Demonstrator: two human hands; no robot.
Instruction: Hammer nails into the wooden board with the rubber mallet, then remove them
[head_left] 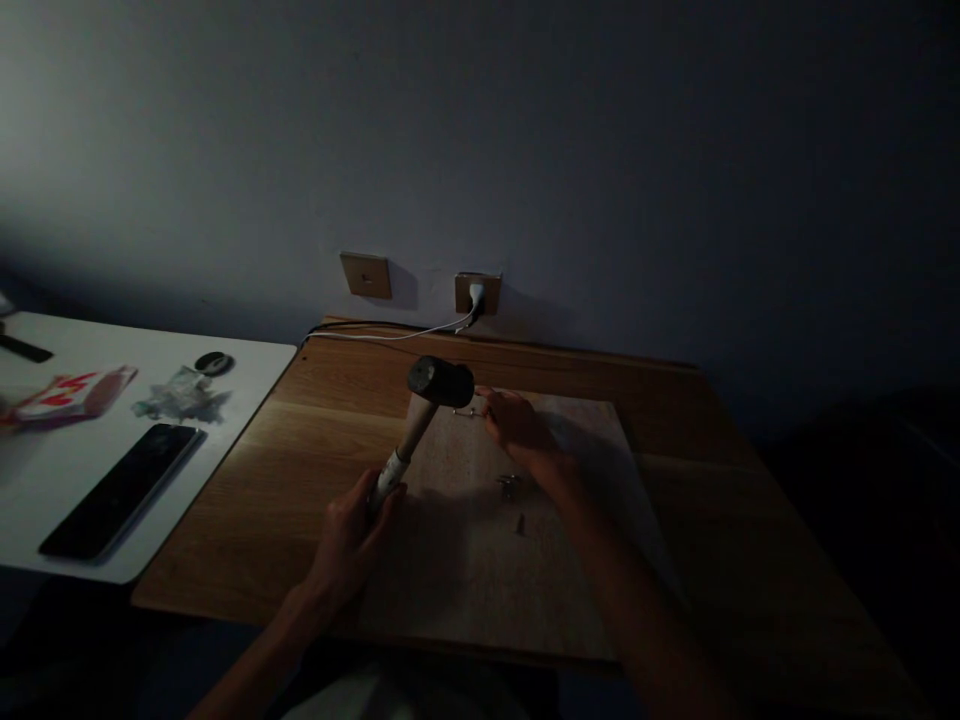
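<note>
My left hand (346,535) is wrapped round the lower handle of a mallet (440,381), whose dark head is raised and tilted above the board. At the far part of a pale wooden board (465,590), my right hand (516,425) has its fingers closed; what they hold, if anything, is hidden. Small shiny pieces (464,412) lie just left of those fingers, too small to name. Nearer me on the board is a little cluster of metal bits (508,486). A small brownish piece (520,524) is just below it.
The board rests on a wooden table (277,480). At left, a white table (82,345) bears a black phone (120,490), a crumpled clear bag (184,395), a round dark object (214,363) and a red-and-white packet (79,392). Cables (390,334) run along the wall to a socket (489,294).
</note>
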